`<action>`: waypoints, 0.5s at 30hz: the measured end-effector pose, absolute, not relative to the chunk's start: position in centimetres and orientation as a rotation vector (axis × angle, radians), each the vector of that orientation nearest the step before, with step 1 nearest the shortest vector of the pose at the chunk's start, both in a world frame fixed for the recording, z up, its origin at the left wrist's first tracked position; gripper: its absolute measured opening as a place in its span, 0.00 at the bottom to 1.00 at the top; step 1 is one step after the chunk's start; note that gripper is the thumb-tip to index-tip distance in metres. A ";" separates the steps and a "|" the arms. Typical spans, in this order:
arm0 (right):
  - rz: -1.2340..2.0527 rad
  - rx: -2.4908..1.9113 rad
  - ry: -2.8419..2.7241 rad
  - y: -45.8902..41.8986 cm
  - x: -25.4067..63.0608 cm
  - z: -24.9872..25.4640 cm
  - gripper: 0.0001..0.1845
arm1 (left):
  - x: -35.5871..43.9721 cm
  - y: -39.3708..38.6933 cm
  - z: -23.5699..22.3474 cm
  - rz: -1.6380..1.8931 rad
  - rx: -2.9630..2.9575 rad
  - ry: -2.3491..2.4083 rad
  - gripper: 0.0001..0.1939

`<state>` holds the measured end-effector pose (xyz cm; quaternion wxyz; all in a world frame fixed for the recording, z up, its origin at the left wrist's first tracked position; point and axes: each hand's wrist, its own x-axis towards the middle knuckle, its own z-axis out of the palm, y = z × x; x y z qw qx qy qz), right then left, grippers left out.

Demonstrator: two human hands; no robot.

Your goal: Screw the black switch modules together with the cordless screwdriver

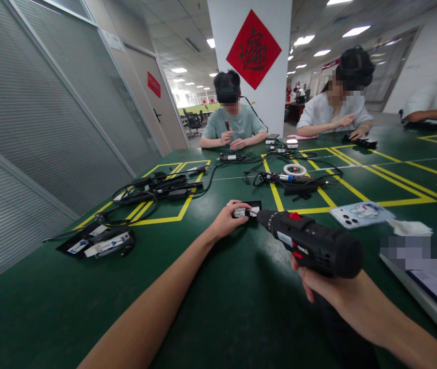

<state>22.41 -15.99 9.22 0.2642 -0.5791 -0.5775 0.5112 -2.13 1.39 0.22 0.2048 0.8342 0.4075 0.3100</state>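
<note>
My right hand [326, 287] is closed around the handle of a black cordless drill [314, 241] with red switches. The drill points left and away from me. Its bit reaches a small black-and-white part [254, 209] on the green table. My left hand [229, 219] is closed on that part from the left, thumb in front and fingers over it. The fingers cover much of the part, so its exact kind is hidden. Whether the bit touches a screw is too small to tell.
Black cabled parts [164, 187] lie left, near a black-and-white assembly [110, 243]. A tape ring [295, 169] and tools lie ahead. At right are a phone [360, 213], a tissue [410, 227] and a laptop [425, 292]. Several people sit across the green table [210, 302].
</note>
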 end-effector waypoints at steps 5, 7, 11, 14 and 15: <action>1.387 -1.551 -1.576 -16.0 22.5 9.3 0.08 | -2.1 1.5 0.0 0.872 2.338 1.141 0.15; 1.378 -1.550 -1.585 -16.0 22.5 9.2 0.09 | -2.1 1.5 0.0 0.876 2.345 1.146 0.15; 1.388 -1.563 -1.575 -15.9 22.5 9.1 0.09 | -2.0 1.6 -0.1 0.880 2.356 1.143 0.15; 1.391 -1.573 -1.564 -15.9 22.5 9.0 0.09 | -2.0 1.6 -0.1 0.880 2.359 1.143 0.15; 1.388 -1.570 -1.566 -15.9 22.4 9.0 0.09 | -2.0 1.6 -0.1 0.882 2.359 1.144 0.15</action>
